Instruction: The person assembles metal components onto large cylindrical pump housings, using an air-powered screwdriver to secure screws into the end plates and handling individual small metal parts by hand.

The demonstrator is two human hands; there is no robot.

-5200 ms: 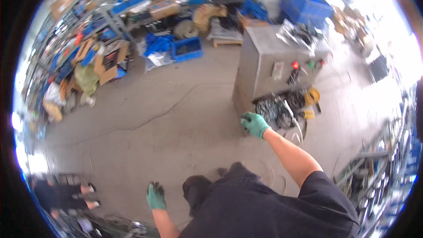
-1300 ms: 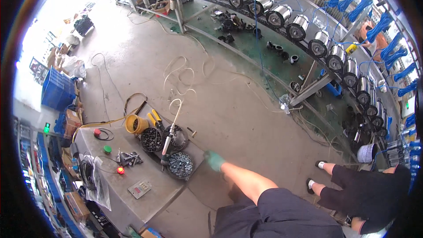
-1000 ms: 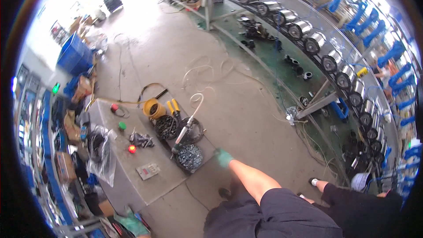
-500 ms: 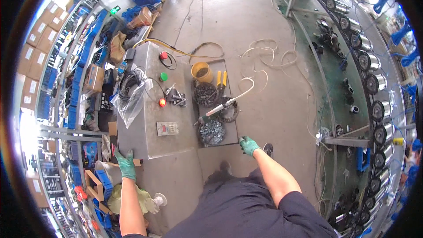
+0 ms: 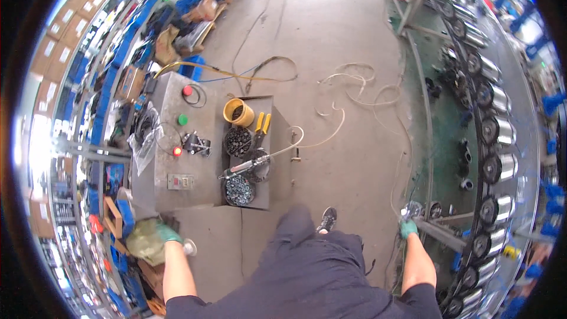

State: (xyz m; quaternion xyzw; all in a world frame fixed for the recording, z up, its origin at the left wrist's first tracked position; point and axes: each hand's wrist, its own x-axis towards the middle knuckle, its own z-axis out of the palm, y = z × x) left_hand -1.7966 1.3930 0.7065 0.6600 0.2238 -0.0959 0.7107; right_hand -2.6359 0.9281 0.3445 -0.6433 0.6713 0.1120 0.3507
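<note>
My left hand (image 5: 169, 234), in a green glove, hangs by the near end of the grey metal cabinet (image 5: 195, 198), over a pale green plastic bag (image 5: 146, 241). Motion smears its fingers. My right hand (image 5: 408, 228), gloved alike, reaches out to the right, at the end of a metal frame bar (image 5: 443, 234), by a clear plastic-wrapped item (image 5: 411, 209). Its fingers are mostly hidden, so whether it grips is unclear. On the cabinet's side tray (image 5: 261, 199) sit a yellow cup (image 5: 238, 112), dark screws (image 5: 238, 142), metal nuts (image 5: 239, 191), yellow-handled pliers (image 5: 263, 127) and a hose-fed tool (image 5: 245, 165).
Red and green buttons (image 5: 182, 119) and a lit red lamp (image 5: 177, 151) stand on the cabinet. Pale hose (image 5: 354, 77) loops over the floor. Shelves with blue bins (image 5: 115, 53) line the left. A row of round metal-and-black units (image 5: 499, 166) runs along the right.
My left hand has left the cabinet's corner and come nearer to me. My right hand has gone from the tray's edge to the frame on the right. The cabinet now appears farther left.
</note>
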